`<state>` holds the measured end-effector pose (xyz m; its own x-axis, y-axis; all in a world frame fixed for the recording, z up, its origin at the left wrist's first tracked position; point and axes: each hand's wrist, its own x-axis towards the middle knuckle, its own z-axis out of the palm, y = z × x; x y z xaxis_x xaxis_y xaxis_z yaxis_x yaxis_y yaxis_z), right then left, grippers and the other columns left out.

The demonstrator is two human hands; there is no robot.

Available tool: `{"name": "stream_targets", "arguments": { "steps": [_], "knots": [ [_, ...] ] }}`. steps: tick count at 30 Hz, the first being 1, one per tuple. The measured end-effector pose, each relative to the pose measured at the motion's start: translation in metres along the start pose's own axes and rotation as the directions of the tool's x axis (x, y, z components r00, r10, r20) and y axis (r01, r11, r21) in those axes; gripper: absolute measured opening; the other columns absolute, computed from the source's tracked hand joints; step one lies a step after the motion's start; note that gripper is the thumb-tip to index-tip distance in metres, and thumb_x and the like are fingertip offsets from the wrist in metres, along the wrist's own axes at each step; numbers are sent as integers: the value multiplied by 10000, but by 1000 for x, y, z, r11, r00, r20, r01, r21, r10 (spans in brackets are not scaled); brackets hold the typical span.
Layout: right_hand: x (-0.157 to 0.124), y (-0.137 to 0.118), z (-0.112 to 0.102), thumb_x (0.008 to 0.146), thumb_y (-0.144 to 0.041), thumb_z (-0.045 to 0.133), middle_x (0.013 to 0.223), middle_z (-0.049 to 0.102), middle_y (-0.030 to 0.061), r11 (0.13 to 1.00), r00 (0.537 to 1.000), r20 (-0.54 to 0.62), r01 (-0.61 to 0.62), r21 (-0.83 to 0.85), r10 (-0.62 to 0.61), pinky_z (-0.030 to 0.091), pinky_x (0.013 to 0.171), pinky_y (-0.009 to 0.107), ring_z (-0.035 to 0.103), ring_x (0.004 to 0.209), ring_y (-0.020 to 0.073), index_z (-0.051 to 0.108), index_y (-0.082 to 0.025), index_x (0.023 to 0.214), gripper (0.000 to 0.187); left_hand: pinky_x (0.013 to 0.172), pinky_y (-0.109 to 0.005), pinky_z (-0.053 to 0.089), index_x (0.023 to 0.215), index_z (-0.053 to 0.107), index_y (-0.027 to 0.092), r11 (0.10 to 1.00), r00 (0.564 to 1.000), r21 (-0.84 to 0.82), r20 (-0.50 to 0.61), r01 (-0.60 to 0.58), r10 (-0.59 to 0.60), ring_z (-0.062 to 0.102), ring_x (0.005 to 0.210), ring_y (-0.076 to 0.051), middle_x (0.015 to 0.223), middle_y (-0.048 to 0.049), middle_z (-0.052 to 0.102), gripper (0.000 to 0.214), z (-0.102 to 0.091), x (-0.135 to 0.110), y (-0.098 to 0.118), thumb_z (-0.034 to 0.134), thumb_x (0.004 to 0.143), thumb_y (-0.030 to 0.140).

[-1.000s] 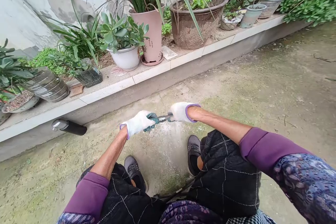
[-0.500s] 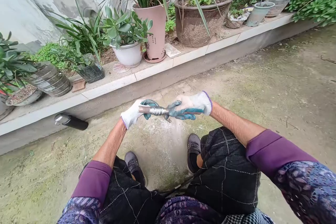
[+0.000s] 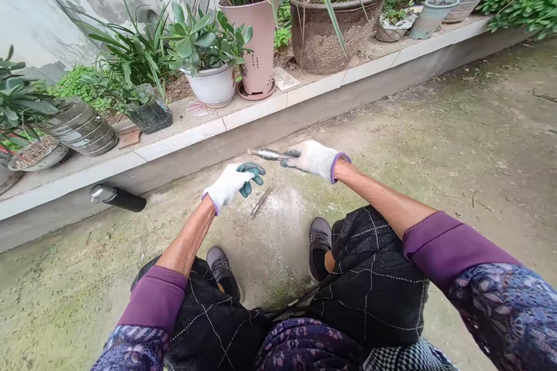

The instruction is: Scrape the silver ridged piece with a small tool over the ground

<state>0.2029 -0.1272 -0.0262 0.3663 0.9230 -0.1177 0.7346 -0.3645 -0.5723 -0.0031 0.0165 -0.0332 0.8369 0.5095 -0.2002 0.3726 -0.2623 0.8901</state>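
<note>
Outdoors, a mossy concrete yard floor [image 3: 435, 145] stretches ahead of you, bordered by a low white-tiled ledge [image 3: 183, 142] that carries a row of potted plants. You are seated, with your knees in black quilted trousers and your two grey shoes showing below.

Your right hand [image 3: 314, 157], in a white knit glove with a teal palm and purple cuff, is closed around one end of a short silvery metal rod [image 3: 268, 154] with a ridged surface. The rod points left and lies roughly level, raised above the ground in front of the ledge.

Your left hand [image 3: 232, 181], in a matching glove, is just below and left of the rod, not touching it. Its fingers are loosely curled and hold nothing that can be seen.

Beneath the hands, a thin brownish stick-like piece [image 3: 261, 202] appears over a pale dusty patch of floor; whether it rests on the ground is unclear.

On the ledge stand a tall pink ceramic pot [image 3: 256, 52], a white round pot with a succulent [image 3: 213, 84] and a wide brown clay pot [image 3: 324, 37]. A black cylindrical flask with a silver cap [image 3: 116, 197] lies on its side at the foot of the ledge, well left of your hands.
</note>
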Motion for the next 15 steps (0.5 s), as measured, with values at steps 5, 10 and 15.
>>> {"name": "stream_targets", "arguments": {
  "steps": [5,10,15],
  "knots": [
    [-15,-3,-2,815,-513,656,584,511,-35,811,993,98,-4,585,-66,312,348,208,381,409,71,690,-147,1066,446,458,-274,402,1064,761,147,998,1000,-58,22,-8,9,568,488,-139,884,-158,744,377,-4,0,3,700,767,371],
    [-22,-4,-1,775,-495,701,554,509,-53,783,877,385,-17,622,-288,329,303,186,404,374,65,689,-124,1031,451,470,-262,411,1010,775,142,1000,999,-13,18,-27,28,574,513,-151,757,-122,722,328,-7,4,0,696,726,288],
    [-19,-2,14,741,-554,714,538,526,-53,911,769,597,-47,409,-228,351,329,188,415,378,66,705,-133,957,474,472,-214,394,929,773,132,990,999,144,35,6,-11,550,529,-126,653,-39,679,294,-3,6,1,629,681,199]
  ]
}}
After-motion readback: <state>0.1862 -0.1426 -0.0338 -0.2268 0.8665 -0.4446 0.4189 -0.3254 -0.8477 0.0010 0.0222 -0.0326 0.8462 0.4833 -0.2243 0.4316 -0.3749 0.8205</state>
